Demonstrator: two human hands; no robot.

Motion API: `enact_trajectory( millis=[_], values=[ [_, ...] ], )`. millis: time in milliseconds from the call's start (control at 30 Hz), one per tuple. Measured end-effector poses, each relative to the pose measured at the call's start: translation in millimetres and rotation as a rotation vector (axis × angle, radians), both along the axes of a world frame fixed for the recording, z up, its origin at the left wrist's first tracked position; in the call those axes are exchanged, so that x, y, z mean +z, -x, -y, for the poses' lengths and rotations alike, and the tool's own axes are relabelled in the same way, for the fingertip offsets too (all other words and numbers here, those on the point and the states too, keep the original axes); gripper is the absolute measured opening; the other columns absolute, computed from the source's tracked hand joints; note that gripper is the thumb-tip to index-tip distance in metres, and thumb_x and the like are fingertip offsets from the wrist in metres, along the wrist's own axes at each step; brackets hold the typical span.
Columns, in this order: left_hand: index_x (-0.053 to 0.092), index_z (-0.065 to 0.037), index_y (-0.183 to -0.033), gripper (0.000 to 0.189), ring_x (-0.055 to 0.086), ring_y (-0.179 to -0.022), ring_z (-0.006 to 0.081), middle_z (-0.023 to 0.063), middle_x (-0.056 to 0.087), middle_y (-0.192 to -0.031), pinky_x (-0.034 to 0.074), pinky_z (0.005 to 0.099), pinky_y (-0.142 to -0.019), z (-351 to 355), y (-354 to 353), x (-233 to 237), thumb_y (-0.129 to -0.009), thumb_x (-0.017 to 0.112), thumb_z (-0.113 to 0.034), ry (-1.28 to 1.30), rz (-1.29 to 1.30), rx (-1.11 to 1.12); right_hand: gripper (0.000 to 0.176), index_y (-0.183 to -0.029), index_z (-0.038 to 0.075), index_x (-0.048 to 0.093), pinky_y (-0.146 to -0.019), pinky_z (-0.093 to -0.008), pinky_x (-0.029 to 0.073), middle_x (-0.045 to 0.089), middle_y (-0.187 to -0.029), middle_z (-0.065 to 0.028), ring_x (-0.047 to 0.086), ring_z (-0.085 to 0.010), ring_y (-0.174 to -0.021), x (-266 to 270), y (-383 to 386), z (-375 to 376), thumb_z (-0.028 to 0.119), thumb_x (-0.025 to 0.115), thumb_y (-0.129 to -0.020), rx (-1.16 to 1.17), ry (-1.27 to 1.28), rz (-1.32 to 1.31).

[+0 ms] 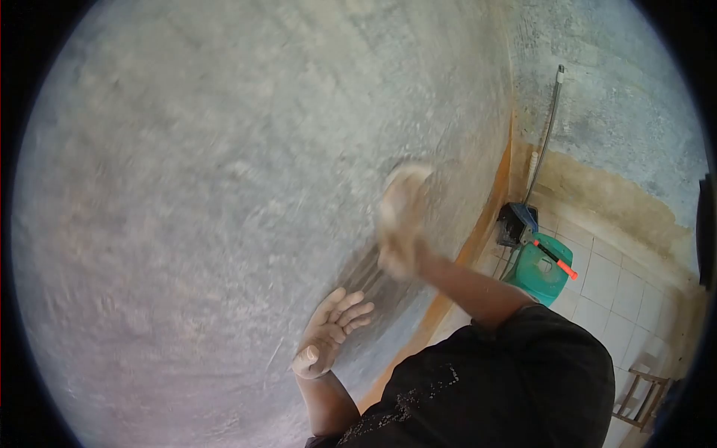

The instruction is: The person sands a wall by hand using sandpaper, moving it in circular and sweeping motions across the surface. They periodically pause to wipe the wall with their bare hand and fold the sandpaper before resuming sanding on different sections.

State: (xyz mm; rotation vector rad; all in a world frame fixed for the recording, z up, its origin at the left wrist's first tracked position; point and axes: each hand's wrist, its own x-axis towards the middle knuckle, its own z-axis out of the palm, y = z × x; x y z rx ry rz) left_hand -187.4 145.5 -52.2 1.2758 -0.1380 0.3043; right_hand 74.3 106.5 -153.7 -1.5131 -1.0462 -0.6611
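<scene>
My right hand [402, 231] is blurred by motion against the grey, mottled wall [224, 187]. Its fingers are wrapped round a pale, rounded object [411, 173] that lies against the wall; what the object is cannot be made out. Lower and to the left, my left hand [330, 334] is held beside the wall with its palm in view, its fingers spread and slightly bent, and nothing in it. Pale dust covers both hands. A dark shadow falls on the wall between them.
An orange-brown band [429, 317] runs along the wall's base. On the right are a green plastic stool [539, 275] with a red-and-black handled tool [556, 260], a black dustpan [515, 224], a long metal pole [547, 134], white floor tiles [597, 280] and a wooden frame [641, 399].
</scene>
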Motion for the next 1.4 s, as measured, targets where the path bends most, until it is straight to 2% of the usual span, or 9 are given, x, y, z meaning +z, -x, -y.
enact_trajectory(
  millis=[67, 300, 433, 633, 800, 967, 1133, 1300, 1400],
  values=[
    [0.019, 0.006, -0.151, 0.101, 0.038, -0.137, 0.0436, 0.0289, 0.032, -0.151, 0.035, 0.0506, -0.109, 1, -21, 0, -0.083, 0.064, -0.054, -0.013, -0.015, -0.009, 0.074, -0.141, -0.006, 0.028, -0.116, -0.0620, 0.005, 0.027, -0.142, -0.0281, 0.021, -0.0447, -0.139, -1, -9, 13, 0.049, 0.047, -0.095, 0.037, 0.106, 0.350],
    [0.020, 0.004, -0.151, 0.099, 0.037, -0.137, 0.0439, 0.0285, 0.033, -0.151, 0.035, 0.0505, -0.108, 0, -59, -11, -0.084, 0.064, -0.052, 0.001, -0.048, -0.045, 0.073, -0.155, 0.001, 0.009, -0.120, -0.0532, 0.000, 0.005, -0.161, -0.0228, 0.006, -0.0403, -0.149, -31, -95, -21, 0.041, 0.039, -0.102, -0.030, -0.195, -0.179],
    [0.019, 0.004, -0.152, 0.098, 0.037, -0.138, 0.0432, 0.0288, 0.033, -0.151, 0.034, 0.0498, -0.109, 2, -89, -11, -0.085, 0.064, -0.052, 0.013, -0.061, -0.067, 0.078, -0.155, 0.001, 0.009, -0.120, -0.0517, -0.004, 0.005, -0.162, -0.0222, 0.003, -0.0370, -0.150, 12, -67, 33, 0.049, 0.036, -0.101, 0.216, 0.138, 0.313],
    [0.018, 0.004, -0.152, 0.099, 0.037, -0.138, 0.0423, 0.0290, 0.033, -0.150, 0.033, 0.0489, -0.110, 3, -115, -7, -0.084, 0.064, -0.052, 0.010, -0.083, -0.078, 0.079, -0.154, -0.001, 0.011, -0.118, -0.0570, -0.003, 0.005, -0.161, -0.0241, 0.001, -0.0427, -0.149, -49, -134, -10, 0.050, 0.037, -0.100, 0.186, 0.004, -0.232],
    [0.017, 0.004, -0.152, 0.099, 0.037, -0.138, 0.0424, 0.0291, 0.034, -0.150, 0.034, 0.0490, -0.110, 5, -140, -7, -0.084, 0.064, -0.051, 0.014, -0.109, -0.068, 0.063, -0.149, -0.001, 0.028, -0.117, -0.0601, 0.010, 0.018, -0.157, -0.0257, 0.012, -0.0451, -0.147, 10, -115, 27, 0.041, 0.037, -0.102, 0.228, -0.026, 0.227],
    [0.018, 0.004, -0.152, 0.103, 0.038, -0.137, 0.0423, 0.0290, 0.034, -0.149, 0.034, 0.0494, -0.110, 5, -144, -9, -0.081, 0.066, -0.054, 0.008, -0.129, -0.048, 0.059, -0.141, 0.002, 0.044, -0.114, -0.0644, 0.016, 0.032, -0.152, -0.0223, 0.022, -0.0428, -0.145, -62, -196, -39, 0.041, 0.048, -0.097, 0.469, -0.048, -0.520],
    [0.019, 0.004, -0.152, 0.104, 0.039, -0.137, 0.0423, 0.0286, 0.035, -0.149, 0.033, 0.0497, -0.110, 8, -161, -8, -0.080, 0.067, -0.055, 0.006, -0.156, -0.039, 0.054, -0.148, 0.001, 0.032, -0.119, -0.0513, 0.013, 0.021, -0.157, -0.0220, 0.017, -0.0382, -0.147, 37, -127, 32, 0.027, 0.040, -0.102, 0.228, -0.057, 0.268],
    [0.019, 0.003, -0.152, 0.105, 0.039, -0.137, 0.0420, 0.0281, 0.035, -0.149, 0.033, 0.0494, -0.110, 6, -158, -7, -0.079, 0.066, -0.056, 0.005, -0.155, -0.054, 0.062, -0.152, -0.002, 0.018, -0.121, -0.0499, 0.004, 0.012, -0.158, -0.0275, 0.009, -0.0413, -0.148, -52, -194, -26, 0.028, 0.038, -0.102, 0.248, -0.258, -0.001],
    [0.020, 0.003, -0.152, 0.105, 0.039, -0.137, 0.0421, 0.0279, 0.035, -0.149, 0.032, 0.0494, -0.110, 6, -159, -8, -0.080, 0.066, -0.057, -0.016, -0.157, -0.063, 0.063, -0.153, -0.002, 0.017, -0.121, -0.0507, 0.008, 0.014, -0.157, -0.0295, 0.012, -0.0432, -0.147, 8, -179, -9, 0.030, 0.036, -0.102, 0.073, -0.351, -0.045]
  ],
)
